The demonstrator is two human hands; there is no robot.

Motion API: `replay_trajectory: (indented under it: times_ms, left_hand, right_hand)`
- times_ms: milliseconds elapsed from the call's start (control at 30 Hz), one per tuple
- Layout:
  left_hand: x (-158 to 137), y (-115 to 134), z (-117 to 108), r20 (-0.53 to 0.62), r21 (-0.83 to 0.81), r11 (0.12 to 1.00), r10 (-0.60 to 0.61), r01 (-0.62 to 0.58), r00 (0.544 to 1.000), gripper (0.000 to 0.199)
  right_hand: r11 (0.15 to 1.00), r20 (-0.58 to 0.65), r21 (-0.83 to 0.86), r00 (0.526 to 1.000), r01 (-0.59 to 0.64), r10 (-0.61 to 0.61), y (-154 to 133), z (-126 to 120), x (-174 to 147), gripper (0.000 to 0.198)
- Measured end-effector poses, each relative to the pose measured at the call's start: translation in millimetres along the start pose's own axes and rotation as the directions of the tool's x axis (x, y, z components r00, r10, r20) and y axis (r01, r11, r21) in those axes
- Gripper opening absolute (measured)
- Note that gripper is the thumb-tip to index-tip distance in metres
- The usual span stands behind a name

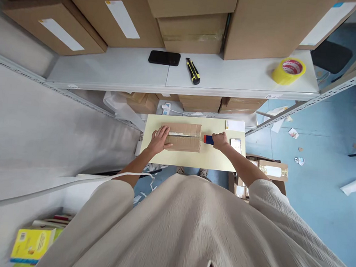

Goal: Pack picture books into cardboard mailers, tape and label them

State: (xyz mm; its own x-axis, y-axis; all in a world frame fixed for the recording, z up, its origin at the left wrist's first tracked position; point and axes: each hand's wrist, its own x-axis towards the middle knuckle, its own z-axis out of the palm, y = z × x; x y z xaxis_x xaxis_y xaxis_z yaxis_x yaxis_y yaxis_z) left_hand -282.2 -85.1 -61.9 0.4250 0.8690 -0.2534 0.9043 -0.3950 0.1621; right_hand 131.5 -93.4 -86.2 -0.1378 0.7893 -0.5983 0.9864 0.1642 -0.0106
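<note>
A small cardboard box (pixel 183 144) lies on a pale yellow table (pixel 191 161), with clear tape and a pale strip along its top seam. My left hand (pixel 160 139) rests on the box's left end, fingers stretched out and thumb apart. To the right of the box, my right hand (pixel 219 141) is closed round a dark blue handheld tool (pixel 208 139) with a red end. That red end points at the box's right side, a small gap away. Its exact kind I cannot make out.
A grey shelf (pixel 115 69) above the table carries large cartons (pixel 275 26), a black phone (pixel 164 58), a utility knife (pixel 192 71) and yellow tape (pixel 289 71). A phone (pixel 235 145) and white papers (pixel 235 125) lie at the table's right. A white cable (pixel 69 182) crosses at left.
</note>
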Motion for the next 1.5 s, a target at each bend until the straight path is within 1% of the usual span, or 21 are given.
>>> replay_trajectory:
  times_ms: [67,133,200,233,267,333,400,467,600,700,767,867,933,1000,1067,1167,1233,1300,1367,1500]
  left_hand:
    - [0.0,-0.1,-0.4,0.000,-0.013,1.000,-0.001,0.001,1.000,0.097]
    - [0.2,-0.2,-0.7,0.001,-0.026,1.000,0.002,-0.002,1.000,0.097]
    - [0.5,-0.1,-0.9,-0.006,-0.037,0.999,0.009,-0.009,1.000,0.098]
    - [0.6,0.0,-0.8,-0.012,-0.040,0.999,0.010,-0.011,1.000,0.099]
    - [0.7,0.1,-0.6,-0.018,-0.041,0.999,0.011,-0.011,1.000,0.099]
    - [0.6,0.4,0.1,-0.027,-0.042,0.999,0.013,-0.014,1.000,0.099]
    - [0.1,0.5,1.4,-0.034,-0.042,0.999,0.019,-0.020,0.999,0.098]
    - [-0.7,0.6,3.1,-0.044,-0.043,0.999,0.023,-0.024,0.999,0.097]
    - [-2.8,1.7,6.6,-0.069,-0.055,0.998,0.030,-0.034,0.997,0.099]
    - [-4.0,3.3,8.1,-0.079,-0.067,0.997,0.036,-0.042,0.996,0.097]
    - [-5.2,3.6,8.3,-0.066,-0.073,0.996,0.037,-0.042,0.997,0.094]
    - [-10.3,0.8,8.3,-0.055,-0.088,0.994,0.056,-0.061,0.997,0.091]
    - [-16.8,-3.3,8.8,-0.064,-0.106,0.991,0.080,-0.087,0.995,0.092]
    - [-24.8,-8.1,10.0,-0.077,-0.123,0.986,0.101,-0.110,0.992,0.092]
    - [-32.2,-12.5,11.4,-0.095,-0.135,0.983,0.109,-0.121,0.990,0.091]
    - [-39.1,-16.8,13.0,-0.113,-0.137,0.985,0.086,-0.101,0.990,0.090]
    - [-40.6,-18.1,13.8,-0.107,-0.134,0.988,0.069,-0.083,0.992,0.088]
    - [-40.7,-18.7,15.2,-0.100,-0.135,0.987,0.071,-0.084,0.992,0.085]
    - [-40.1,-18.9,17.8,-0.107,-0.138,0.986,0.078,-0.093,0.991,0.079]
    - [-38.2,-18.0,21.6,-0.135,-0.161,0.984,0.053,-0.075,0.989,0.072]
  right_hand:
    - [0.986,0.021,0.141,0.996,-0.089,0.087,17.6,5.2,-6.4,0.061]
    - [0.938,0.065,0.293,0.983,-0.186,0.174,33.4,10.4,-13.8,0.065]
    - [0.875,0.104,0.408,0.966,-0.260,0.238,43.1,16.4,-21.7,0.060]
    - [0.854,0.110,0.438,0.960,-0.280,0.259,44.9,19.9,-25.7,0.056]
    - [0.846,0.103,0.449,0.957,-0.288,0.271,44.6,23.8,-29.7,0.053]
    - [0.863,0.048,0.425,0.959,-0.273,0.279,38.5,32.3,-37.5,0.047]
    - [0.889,-0.027,0.381,0.957,-0.256,0.287,27.7,41.4,-44.4,0.046]
    - [0.898,-0.074,0.355,0.950,-0.259,0.303,15.8,50.4,-49.4,0.046]
    - [0.900,-0.069,0.323,0.941,-0.293,0.331,-0.3,65.8,-53.4,0.046]
    - [0.905,-0.044,0.303,0.944,-0.299,0.326,-3.4,73.6,-54.5,0.045]
    - [0.905,-0.049,0.299,0.943,-0.301,0.330,-3.6,75.6,-56.5,0.045]
    - [0.907,-0.122,0.283,0.927,-0.311,0.355,-6.2,71.0,-62.8,0.049]
    - [0.920,-0.189,0.271,0.922,-0.282,0.338,-12.3,61.6,-69.1,0.053]
    - [0.942,-0.245,0.267,0.931,-0.202,0.269,-23.0,47.8,-76.1,0.057]
    - [0.958,-0.291,0.274,0.941,-0.090,0.172,-37.6,31.8,-82.3,0.061]
    - [0.950,-0.337,0.307,0.940,0.063,0.047,-62.0,10.7,-87.2,0.072]
    - [0.943,-0.329,0.312,0.944,0.112,-0.004,-76.2,1.6,-86.8,0.084]
    - [0.944,-0.289,0.310,0.957,0.115,-0.022,-87.0,-3.4,-84.6,0.090]
    - [0.940,-0.257,0.327,0.966,0.102,-0.015,-94.7,-5.8,-82.1,0.088]
    - [0.936,-0.253,0.344,0.967,0.074,0.017,-104.4,-10.2,-80.4,0.087]
